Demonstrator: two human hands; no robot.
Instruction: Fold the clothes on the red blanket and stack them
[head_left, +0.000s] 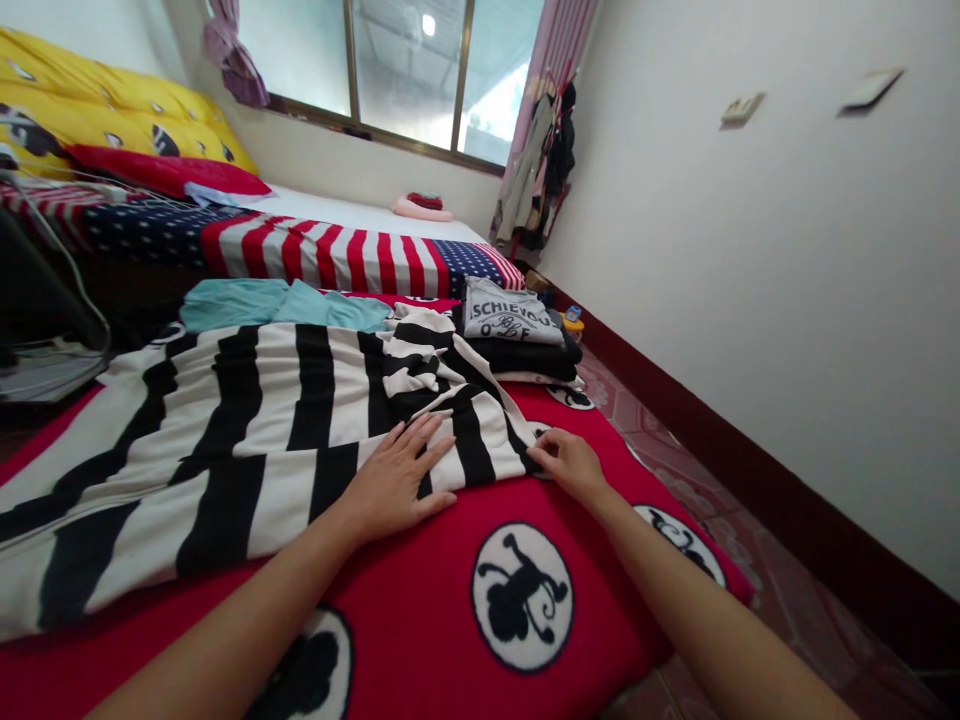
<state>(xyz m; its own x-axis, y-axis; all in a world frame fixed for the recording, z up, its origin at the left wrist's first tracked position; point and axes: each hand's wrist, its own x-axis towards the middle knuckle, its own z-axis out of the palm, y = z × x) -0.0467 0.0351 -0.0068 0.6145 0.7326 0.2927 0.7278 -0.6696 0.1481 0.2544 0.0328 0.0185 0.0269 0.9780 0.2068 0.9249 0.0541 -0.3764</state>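
A black-and-white striped garment lies spread over the red mat, its right part bunched and partly folded over. My left hand rests flat on the garment's near edge, fingers spread. At the garment's right end, my right hand pinches the corner of the cloth between thumb and fingers. Beneath everything is the red mat with round monkey prints. Past the garment's far side lies a light blue cloth, crumpled.
A stack of folded clothes, topped by a grey printed shirt, sits at the mat's far right. Behind stands a bed with a striped, starred sheet. A white wall runs along the right, with clothes hanging on a rack by the window.
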